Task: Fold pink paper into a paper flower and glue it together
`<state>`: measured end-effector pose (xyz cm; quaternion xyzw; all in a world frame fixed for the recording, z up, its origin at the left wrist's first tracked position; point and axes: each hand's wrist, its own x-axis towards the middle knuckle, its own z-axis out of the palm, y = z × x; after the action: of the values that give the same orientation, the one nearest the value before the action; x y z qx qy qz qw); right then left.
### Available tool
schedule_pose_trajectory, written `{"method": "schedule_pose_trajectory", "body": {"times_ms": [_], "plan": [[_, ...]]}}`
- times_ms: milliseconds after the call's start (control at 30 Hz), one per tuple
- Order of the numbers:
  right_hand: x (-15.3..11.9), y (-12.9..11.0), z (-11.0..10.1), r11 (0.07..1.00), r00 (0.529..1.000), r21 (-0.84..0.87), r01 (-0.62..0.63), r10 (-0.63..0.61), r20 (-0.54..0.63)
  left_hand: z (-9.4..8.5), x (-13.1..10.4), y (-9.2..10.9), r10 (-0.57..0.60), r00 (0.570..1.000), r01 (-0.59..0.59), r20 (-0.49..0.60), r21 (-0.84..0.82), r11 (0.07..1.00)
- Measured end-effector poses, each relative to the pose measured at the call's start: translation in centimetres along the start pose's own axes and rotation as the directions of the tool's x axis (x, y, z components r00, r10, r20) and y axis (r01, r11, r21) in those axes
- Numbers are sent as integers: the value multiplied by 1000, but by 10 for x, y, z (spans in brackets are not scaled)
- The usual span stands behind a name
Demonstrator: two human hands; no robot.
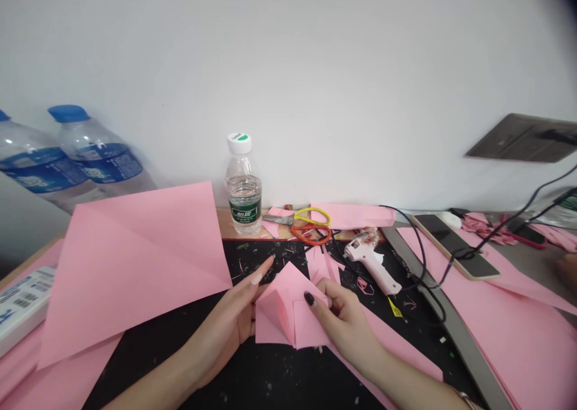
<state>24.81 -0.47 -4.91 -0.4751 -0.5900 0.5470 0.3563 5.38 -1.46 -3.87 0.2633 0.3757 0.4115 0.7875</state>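
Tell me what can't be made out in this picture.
All in the head view:
Left hand: some fingertips hidden behind the folded pink paper.
Right hand: some fingertips hidden behind the same paper.
Leftmost bottle: cut off by the left edge.
White box: small print too tiny to read.

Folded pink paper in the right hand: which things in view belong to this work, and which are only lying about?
Probably the work:
folded pink paper
large pink sheet, same colour
scissors
glue gun

Probably just lying about:
white-capped bottle
blue-capped bottles
phone
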Motion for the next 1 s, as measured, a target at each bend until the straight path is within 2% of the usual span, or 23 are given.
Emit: {"method": "schedule_pose_trajectory", "body": {"times_ms": [200, 367, 467, 733, 867, 1000], "plan": [[-1, 1, -1, 1000, 1000, -13, 7, -7, -26, -1, -3, 3, -148, 980, 145, 133, 31, 989], [0, 2, -1, 1000, 999, -14, 1, -1, -36, -7, -2, 1, -223, 969, 207, 103, 139, 968], [0, 3, 0, 1000, 999, -6, -5, 5, -35, -5, -3, 2, -226, 970, 203, 94, 208, 957], [1, 1, 0, 1000, 1000, -3, 1, -1, -14, -1, 0, -12, -28, 997, 56, -75, 405, 913], [0, 4, 1, 998, 1000, -55, 7, -8, -17, 0, 2, -18, 36, 997, 3, -69, 492, 871], [-2, 7, 1, 998, 1000, -68, 16, -15, 10, 3, 0, -15, 141, 990, -112, -14, 535, 838]]}}
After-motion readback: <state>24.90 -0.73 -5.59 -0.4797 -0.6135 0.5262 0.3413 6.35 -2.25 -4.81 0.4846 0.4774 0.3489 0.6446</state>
